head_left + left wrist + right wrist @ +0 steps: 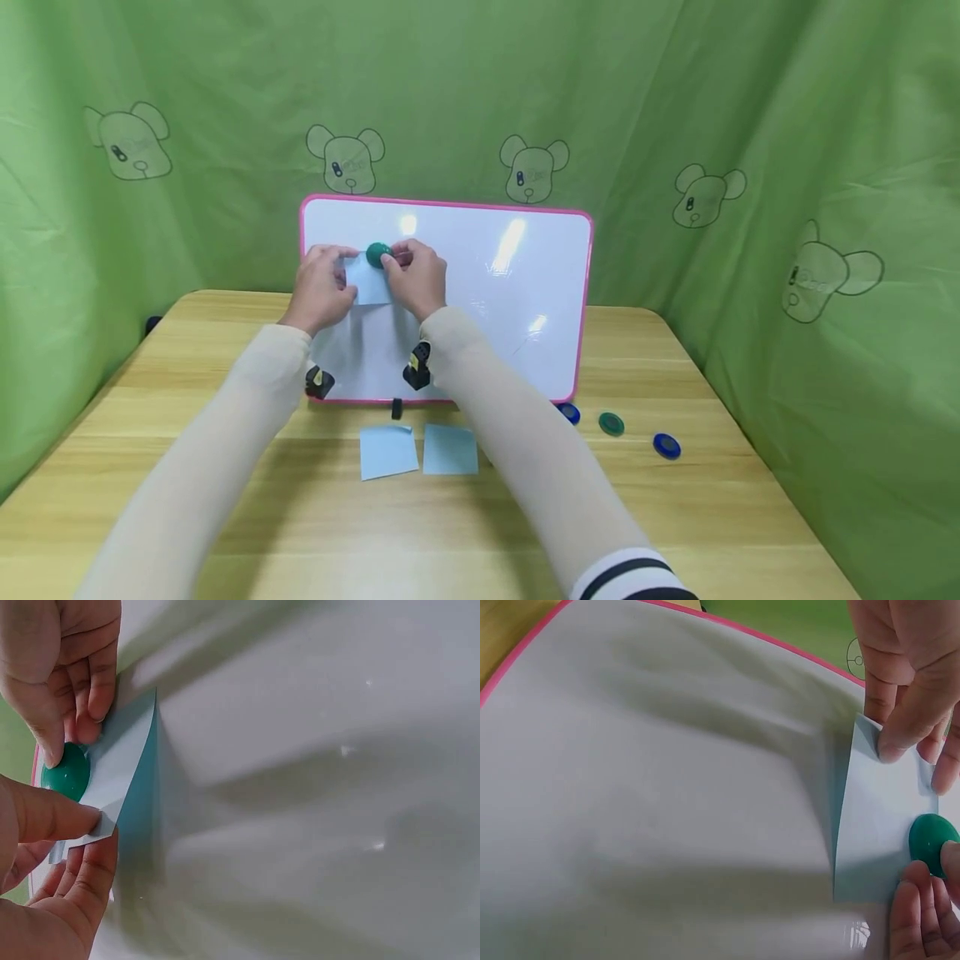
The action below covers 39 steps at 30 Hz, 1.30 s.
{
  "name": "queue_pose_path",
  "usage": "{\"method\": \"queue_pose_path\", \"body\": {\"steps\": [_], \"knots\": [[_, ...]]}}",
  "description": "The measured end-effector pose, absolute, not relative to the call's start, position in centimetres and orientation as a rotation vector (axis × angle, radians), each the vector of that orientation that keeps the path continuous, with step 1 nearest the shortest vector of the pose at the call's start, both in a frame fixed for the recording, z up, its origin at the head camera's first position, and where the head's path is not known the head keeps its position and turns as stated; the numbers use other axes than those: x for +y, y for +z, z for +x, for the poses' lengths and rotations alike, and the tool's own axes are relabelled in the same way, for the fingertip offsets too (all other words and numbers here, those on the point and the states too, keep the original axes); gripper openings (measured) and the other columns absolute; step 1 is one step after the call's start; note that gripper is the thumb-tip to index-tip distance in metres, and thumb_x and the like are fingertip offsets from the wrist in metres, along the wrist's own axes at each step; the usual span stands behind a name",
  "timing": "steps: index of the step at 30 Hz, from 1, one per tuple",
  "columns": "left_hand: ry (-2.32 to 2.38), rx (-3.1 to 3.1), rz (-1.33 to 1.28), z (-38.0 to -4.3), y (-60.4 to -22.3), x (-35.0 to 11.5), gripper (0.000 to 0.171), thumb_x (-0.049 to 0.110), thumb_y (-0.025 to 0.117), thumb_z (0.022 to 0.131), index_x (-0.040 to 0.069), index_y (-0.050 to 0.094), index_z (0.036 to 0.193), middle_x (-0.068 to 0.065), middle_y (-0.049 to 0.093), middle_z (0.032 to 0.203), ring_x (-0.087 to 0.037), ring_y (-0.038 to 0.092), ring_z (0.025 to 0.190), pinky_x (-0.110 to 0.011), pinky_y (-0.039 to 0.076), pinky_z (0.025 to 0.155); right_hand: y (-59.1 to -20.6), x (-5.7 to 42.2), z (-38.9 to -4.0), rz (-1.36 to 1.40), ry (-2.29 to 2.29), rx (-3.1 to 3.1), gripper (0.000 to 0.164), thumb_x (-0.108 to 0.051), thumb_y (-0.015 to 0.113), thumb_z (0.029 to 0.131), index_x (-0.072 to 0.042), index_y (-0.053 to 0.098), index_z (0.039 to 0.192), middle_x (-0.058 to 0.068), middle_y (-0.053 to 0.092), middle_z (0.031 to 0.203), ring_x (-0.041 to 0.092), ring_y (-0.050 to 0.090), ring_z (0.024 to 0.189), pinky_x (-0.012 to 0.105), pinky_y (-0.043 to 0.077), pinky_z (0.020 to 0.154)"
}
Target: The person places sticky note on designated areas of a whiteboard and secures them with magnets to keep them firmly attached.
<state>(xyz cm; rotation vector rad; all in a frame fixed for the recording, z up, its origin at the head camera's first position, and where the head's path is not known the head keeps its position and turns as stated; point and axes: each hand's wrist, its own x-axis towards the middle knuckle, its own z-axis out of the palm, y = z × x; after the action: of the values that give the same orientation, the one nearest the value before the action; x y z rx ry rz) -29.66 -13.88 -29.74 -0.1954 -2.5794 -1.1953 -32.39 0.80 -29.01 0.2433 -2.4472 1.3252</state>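
A light blue sticky note (369, 285) lies against the upper left of a pink-rimmed whiteboard (480, 333). My left hand (321, 287) pinches the note's left side between thumb and fingers, as the left wrist view also shows. At the note's top edge, my right hand (418, 277) holds a round green magnet (378, 254) with its thumb on the rim. In the right wrist view the magnet (932, 844) covers part of the note's upper edge, and the note's lower part (859, 855) stands a little off the board.
Two more blue sticky notes (388, 452) lie on the wooden table (360, 533) before the board. A small black piece (397, 408) sits at the board's lower edge. On the right are a green magnet (611, 423) and two blue magnets (667, 446). Green curtains (450, 92) surround the table.
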Motion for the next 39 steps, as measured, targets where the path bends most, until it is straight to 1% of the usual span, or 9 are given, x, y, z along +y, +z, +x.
{"method": "queue_pose_path", "body": {"steps": [5,9,13,17,21,25,34,39], "knots": [[-1.206,-2.577,-0.194,-29.64,-29.68,-13.84,0.051,-0.007,0.060,0.086,0.003,0.050,0.135,-0.017,0.040,0.129,-0.030,0.049,0.102,-0.042,0.052,0.084,-28.87,0.63,-32.34,0.216,1.317,-2.447,0.021,-0.023,0.065,0.094,-0.009,0.070,0.109,0.004,0.069,0.095,0.012,0.062,0.086,0.023,0.054,0.077],[-1.198,-2.582,-0.200,-29.68,-29.69,-13.84,0.051,-0.007,0.059,0.086,0.003,0.050,0.135,-0.017,0.040,0.128,-0.030,0.049,0.101,-0.042,0.052,0.084,-28.84,0.59,-32.36,0.196,1.304,-2.448,0.022,-0.022,0.065,0.093,-0.009,0.070,0.111,0.004,0.069,0.096,0.012,0.062,0.087,0.024,0.054,0.078],[-1.185,-2.577,-0.208,-29.84,-29.74,-13.84,0.051,-0.006,0.059,0.086,0.003,0.050,0.136,-0.016,0.041,0.129,-0.029,0.049,0.101,-0.041,0.051,0.083,-28.84,0.60,-32.53,0.184,1.298,-2.440,0.019,-0.021,0.066,0.093,-0.009,0.069,0.108,0.003,0.068,0.095,0.013,0.062,0.087,0.024,0.053,0.078],[-1.170,-2.580,-0.208,-29.91,-29.82,-13.90,0.052,-0.007,0.059,0.085,0.002,0.050,0.135,-0.017,0.041,0.130,-0.029,0.049,0.100,-0.041,0.051,0.082,-28.91,0.59,-32.52,0.184,1.283,-2.439,0.016,-0.021,0.066,0.093,-0.009,0.066,0.102,0.003,0.068,0.094,0.013,0.062,0.087,0.024,0.052,0.078],[-1.173,-2.588,-0.206,-29.83,-29.80,-13.89,0.053,-0.008,0.059,0.085,0.002,0.050,0.136,-0.017,0.041,0.129,-0.029,0.049,0.101,-0.041,0.051,0.082,-29.00,0.60,-32.35,0.183,1.257,-2.445,0.012,-0.020,0.066,0.093,-0.008,0.063,0.096,0.003,0.066,0.090,0.014,0.060,0.085,0.025,0.052,0.077],[-1.180,-2.585,-0.204,-29.71,-29.78,-13.89,0.053,-0.008,0.059,0.085,0.003,0.050,0.136,-0.017,0.041,0.127,-0.029,0.049,0.100,-0.041,0.051,0.082,-29.01,0.62,-32.21,0.189,1.242,-2.456,0.012,-0.020,0.065,0.093,-0.008,0.062,0.093,0.003,0.064,0.087,0.014,0.059,0.081,0.024,0.052,0.074],[-1.186,-2.587,-0.200,-29.78,-30.01,-13.93,0.051,-0.007,0.058,0.087,0.003,0.050,0.137,-0.017,0.039,0.132,-0.030,0.050,0.103,-0.042,0.051,0.085,-28.97,0.96,-31.90,0.192,1.260,-2.488,0.012,-0.021,0.062,0.095,-0.010,0.060,0.092,0.002,0.061,0.084,0.015,0.056,0.079,0.024,0.050,0.069],[-1.198,-2.585,-0.189,-29.78,-30.04,-13.99,0.052,-0.007,0.058,0.087,0.004,0.049,0.137,-0.017,0.039,0.132,-0.030,0.050,0.104,-0.041,0.052,0.084,-29.15,1.35,-31.82,0.200,1.277,-2.521,0.013,-0.024,0.060,0.096,-0.011,0.059,0.095,0.002,0.061,0.086,0.015,0.057,0.081,0.025,0.050,0.069]]}}
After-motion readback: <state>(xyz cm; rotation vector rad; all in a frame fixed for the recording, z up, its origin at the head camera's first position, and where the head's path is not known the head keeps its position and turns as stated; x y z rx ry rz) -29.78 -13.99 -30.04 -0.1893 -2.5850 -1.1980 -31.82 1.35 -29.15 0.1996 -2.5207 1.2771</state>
